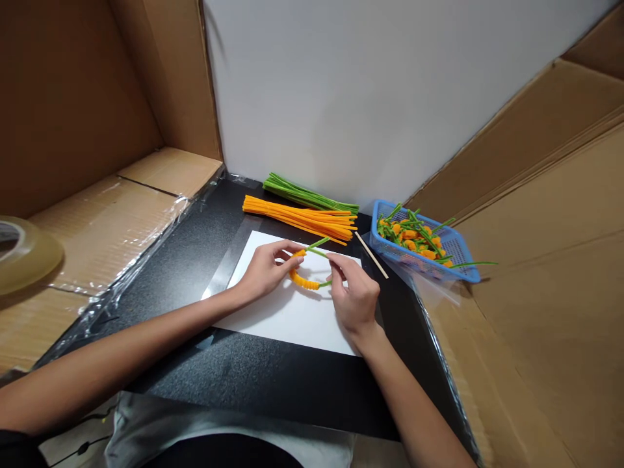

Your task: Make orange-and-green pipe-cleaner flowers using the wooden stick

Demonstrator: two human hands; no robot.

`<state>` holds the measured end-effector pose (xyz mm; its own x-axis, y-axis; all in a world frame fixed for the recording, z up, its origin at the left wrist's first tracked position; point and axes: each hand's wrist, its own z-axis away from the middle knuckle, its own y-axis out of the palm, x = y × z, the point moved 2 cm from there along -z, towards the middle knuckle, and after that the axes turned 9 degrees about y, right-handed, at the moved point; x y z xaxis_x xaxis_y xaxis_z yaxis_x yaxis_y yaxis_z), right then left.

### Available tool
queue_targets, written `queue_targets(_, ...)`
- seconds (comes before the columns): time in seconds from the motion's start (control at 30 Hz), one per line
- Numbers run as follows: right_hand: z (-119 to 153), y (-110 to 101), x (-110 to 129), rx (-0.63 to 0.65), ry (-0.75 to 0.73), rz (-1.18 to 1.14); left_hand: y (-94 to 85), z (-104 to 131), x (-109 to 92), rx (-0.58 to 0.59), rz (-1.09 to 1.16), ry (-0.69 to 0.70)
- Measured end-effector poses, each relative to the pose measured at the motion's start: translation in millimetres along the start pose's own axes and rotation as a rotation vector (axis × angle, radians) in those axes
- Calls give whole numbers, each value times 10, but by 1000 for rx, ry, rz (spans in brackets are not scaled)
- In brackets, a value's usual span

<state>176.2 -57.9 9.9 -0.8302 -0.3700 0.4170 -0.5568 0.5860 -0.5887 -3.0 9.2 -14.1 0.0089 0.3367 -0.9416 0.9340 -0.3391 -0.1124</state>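
Note:
Between my hands, above a white sheet of paper (287, 318), is a curved orange pipe cleaner coil (306, 283) with a green pipe cleaner (318, 252) running through it. My left hand (273, 266) pinches the coil's upper left end with thumb and fingers. A short green end sticks out past those fingertips, up and to the right. My right hand (355, 292) pinches the green pipe cleaner at the right of the loop; its fingertips partly hide the stem.
Behind the paper lie an orange pipe cleaner bundle (297, 216) and a green one (307, 193). A thin wooden stick (371, 255) rests at their right. A blue basket (458, 250) holds several orange-and-green pieces. A tape roll (46, 257) sits on cardboard at left.

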Motion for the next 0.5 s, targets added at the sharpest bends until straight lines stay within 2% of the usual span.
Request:
queue_targets(0.2,-10,-10,-15,28,-25,102,0,6,10,6,-116,101)
queue_targets(0.5,-9,-43,-16,27,-121,193,-34,20,-98,109,-270,319)
